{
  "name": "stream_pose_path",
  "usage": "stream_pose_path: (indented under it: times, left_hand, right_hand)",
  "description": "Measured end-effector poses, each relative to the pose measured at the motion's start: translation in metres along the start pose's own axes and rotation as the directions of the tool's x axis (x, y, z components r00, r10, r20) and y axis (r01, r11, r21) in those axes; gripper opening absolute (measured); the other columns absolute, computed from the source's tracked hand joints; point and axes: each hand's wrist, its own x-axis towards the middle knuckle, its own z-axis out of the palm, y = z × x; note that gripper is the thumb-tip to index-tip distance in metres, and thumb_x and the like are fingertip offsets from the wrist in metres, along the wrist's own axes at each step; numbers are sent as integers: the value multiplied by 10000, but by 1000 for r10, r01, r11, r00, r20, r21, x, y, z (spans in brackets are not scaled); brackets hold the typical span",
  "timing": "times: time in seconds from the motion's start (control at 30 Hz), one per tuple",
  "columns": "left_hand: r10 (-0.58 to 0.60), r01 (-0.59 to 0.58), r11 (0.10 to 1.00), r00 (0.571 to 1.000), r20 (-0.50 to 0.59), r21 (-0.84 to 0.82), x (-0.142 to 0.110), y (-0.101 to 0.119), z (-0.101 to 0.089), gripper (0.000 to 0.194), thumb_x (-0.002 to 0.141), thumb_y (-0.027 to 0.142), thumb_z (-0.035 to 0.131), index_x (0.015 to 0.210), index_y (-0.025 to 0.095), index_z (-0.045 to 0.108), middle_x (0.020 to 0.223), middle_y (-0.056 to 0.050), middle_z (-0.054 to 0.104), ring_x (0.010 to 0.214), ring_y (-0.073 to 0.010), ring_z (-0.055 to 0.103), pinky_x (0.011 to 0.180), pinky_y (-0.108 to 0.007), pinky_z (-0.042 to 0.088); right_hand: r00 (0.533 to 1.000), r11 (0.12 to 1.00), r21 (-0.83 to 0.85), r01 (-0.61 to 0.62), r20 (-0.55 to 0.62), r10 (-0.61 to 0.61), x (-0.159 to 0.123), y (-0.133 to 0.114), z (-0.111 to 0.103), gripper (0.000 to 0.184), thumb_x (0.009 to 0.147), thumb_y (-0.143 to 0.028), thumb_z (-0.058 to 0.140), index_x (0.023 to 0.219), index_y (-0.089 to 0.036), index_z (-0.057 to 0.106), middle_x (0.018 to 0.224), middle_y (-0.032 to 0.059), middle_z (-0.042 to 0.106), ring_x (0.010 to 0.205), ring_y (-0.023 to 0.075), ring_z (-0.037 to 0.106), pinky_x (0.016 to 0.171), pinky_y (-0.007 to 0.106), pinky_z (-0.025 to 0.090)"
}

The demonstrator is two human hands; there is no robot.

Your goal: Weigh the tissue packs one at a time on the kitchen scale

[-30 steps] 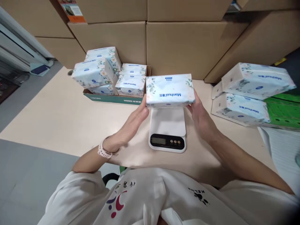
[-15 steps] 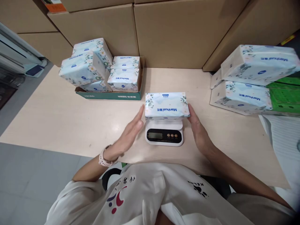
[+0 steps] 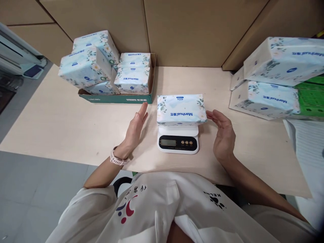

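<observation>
A pale blue flowered tissue pack (image 3: 180, 109) lies on the white kitchen scale (image 3: 178, 141) in the middle of the beige table (image 3: 63, 125). My left hand (image 3: 135, 126) hovers open a short way left of the pack, fingers stretched out and holding nothing. On the other side my right hand (image 3: 222, 133) is open too, palm turned toward the pack, fingertips just off its right end. A pink watch sits on my left wrist.
A shallow green tray (image 3: 118, 98) at the back left holds several tissue packs, some piled up. Two more packs (image 3: 270, 81) are stacked at the right beside a green crate (image 3: 312, 98). Cardboard boxes (image 3: 182, 30) wall the far edge.
The pack was held above the scale in both hands, then set down on it. Both hands have let go and drawn apart from it.
</observation>
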Motion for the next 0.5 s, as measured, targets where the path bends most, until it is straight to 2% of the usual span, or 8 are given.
stream_pose_path:
  times: [0.2,0.37,0.5]
  left_hand:
    - [-14,14,1000,1000,20,-18,0,0,0,779,1008,764,261,1629,317,404,1785,0,235,1687,-235,143,1389,-464,192]
    - [-9,9,1000,1000,14,-15,-1,0,0,753,1015,757,242,1614,340,429,1775,16,271,1683,-230,170,1385,-474,211]
    - [12,-9,999,999,53,-43,-2,1,0,747,1024,747,248,1621,334,422,1779,29,247,1687,-214,146,1391,-447,196]
  right_hand:
    - [1000,997,-79,-2,7,3,-1,-2,-1,587,1030,-657,285,1345,-342,666,1404,48,703,1355,301,633,1246,614,413]
    - [1000,996,-86,-23,18,25,-1,-2,-2,598,1020,-682,297,1342,-347,673,1398,28,708,1381,305,618,1262,619,407]
    - [997,996,-73,-41,57,45,-2,0,-3,598,1027,-681,283,1368,-368,661,1426,26,689,1413,308,589,1295,618,373]
